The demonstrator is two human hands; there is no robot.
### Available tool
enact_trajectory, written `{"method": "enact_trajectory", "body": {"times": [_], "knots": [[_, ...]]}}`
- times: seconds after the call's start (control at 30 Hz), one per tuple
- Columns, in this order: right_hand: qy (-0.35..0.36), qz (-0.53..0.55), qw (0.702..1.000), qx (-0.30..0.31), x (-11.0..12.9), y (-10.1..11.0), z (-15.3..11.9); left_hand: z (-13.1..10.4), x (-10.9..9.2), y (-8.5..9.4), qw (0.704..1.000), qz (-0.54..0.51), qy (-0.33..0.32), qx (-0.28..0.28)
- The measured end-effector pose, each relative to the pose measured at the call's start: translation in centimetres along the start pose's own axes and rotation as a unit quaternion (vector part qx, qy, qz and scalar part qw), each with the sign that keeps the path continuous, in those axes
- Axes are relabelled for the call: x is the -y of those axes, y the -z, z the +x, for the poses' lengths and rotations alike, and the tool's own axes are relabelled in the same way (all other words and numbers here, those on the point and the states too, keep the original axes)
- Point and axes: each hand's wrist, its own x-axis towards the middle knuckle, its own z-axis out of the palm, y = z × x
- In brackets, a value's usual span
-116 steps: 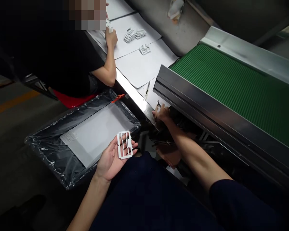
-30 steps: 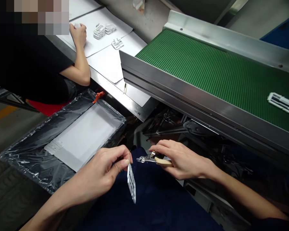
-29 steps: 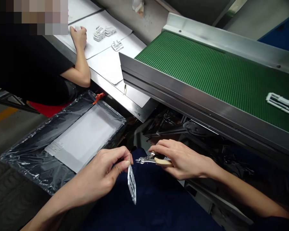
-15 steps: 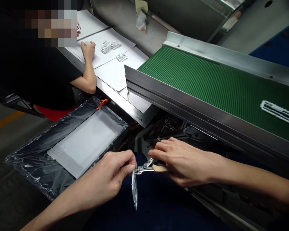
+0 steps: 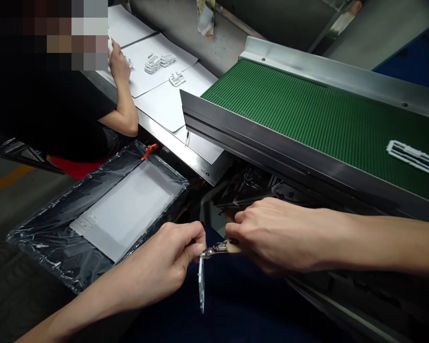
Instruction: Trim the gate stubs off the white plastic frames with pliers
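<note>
My left hand point(image 5: 175, 255) pinches the top end of a thin white plastic frame point(image 5: 201, 288), which hangs edge-on below my fingers. My right hand point(image 5: 271, 236) is closed around a pair of nippers point(image 5: 219, 247) with cream-coloured grips. Their jaws point left and meet the upper end of the frame, right beside my left fingertips. Whether the blades touch the plastic I cannot tell; my thumb and finger hide the tip. Both hands are above my dark-clothed lap.
A green ribbed conveyor point(image 5: 300, 114) carries another white frame point(image 5: 413, 156). To the left stands a plastic-wrapped box point(image 5: 50, 228) with a white sheet point(image 5: 128, 209) inside. Beyond, a co-worker's hand point(image 5: 119, 64) is over a paper-covered table point(image 5: 159, 109) with stacked white parts point(image 5: 159, 63).
The nippers' handles have closed together in my right hand. My left hand still pinches the frame. The co-worker's hand has moved up and left, and the view has shifted slightly.
</note>
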Motion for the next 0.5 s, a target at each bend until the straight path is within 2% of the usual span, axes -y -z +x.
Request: {"method": "enact_trajectory", "body": {"times": [0.13, 0.2, 0.27, 0.33, 0.4, 0.5], "knots": [[-0.006, 0.057, 0.998, -0.012, -0.6, -0.2, 0.1, 0.3, 0.1, 0.1, 1.000, -0.030, -0.002, -0.009], [-0.018, 0.114, 0.993, -0.010, -1.2, -0.5, -0.3, 0.4, 0.4, -0.1, 0.995, -0.097, 0.008, -0.017], [-0.042, 0.182, 0.982, 0.001, -1.9, -1.1, -1.0, 0.6, 1.0, -0.8, 0.977, -0.208, 0.027, -0.029], [-0.087, 0.252, 0.964, 0.009, -2.7, -2.2, -1.7, 0.7, 1.8, -2.1, 0.945, -0.324, 0.039, -0.032], [-0.141, 0.314, 0.939, 0.002, -3.3, -3.8, -2.2, 0.9, 2.6, -3.7, 0.900, -0.434, 0.040, -0.024], [-0.187, 0.354, 0.916, -0.040, -3.4, -6.5, -2.4, 1.3, 3.4, -5.8, 0.799, -0.600, 0.044, -0.020]]}}
